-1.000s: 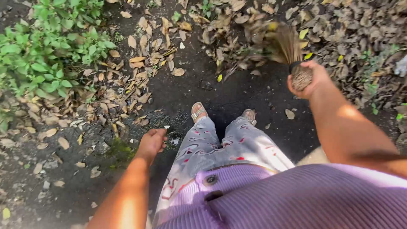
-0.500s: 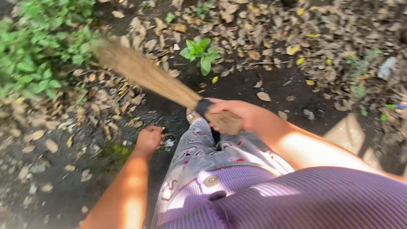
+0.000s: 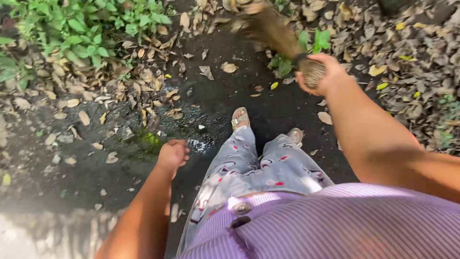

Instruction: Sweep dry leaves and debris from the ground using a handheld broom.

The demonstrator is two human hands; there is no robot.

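Note:
My right hand grips the bound end of a straw broom, whose bristles point up and to the left over the dark ground and are blurred. My left hand hangs at my side with its fingers curled in, holding nothing. Dry brown leaves lie scattered around the broom's head and along the path. My sandalled feet stand on the dark path below the broom.
Green leafy plants grow at the upper left, and a small green plant sits by my right hand. A thick layer of dry leaves covers the ground on the right. A mossy wet patch lies near my left hand.
The broom swung from the right across to the left in front of my legs, then back up to the right. My left hand stayed at my side.

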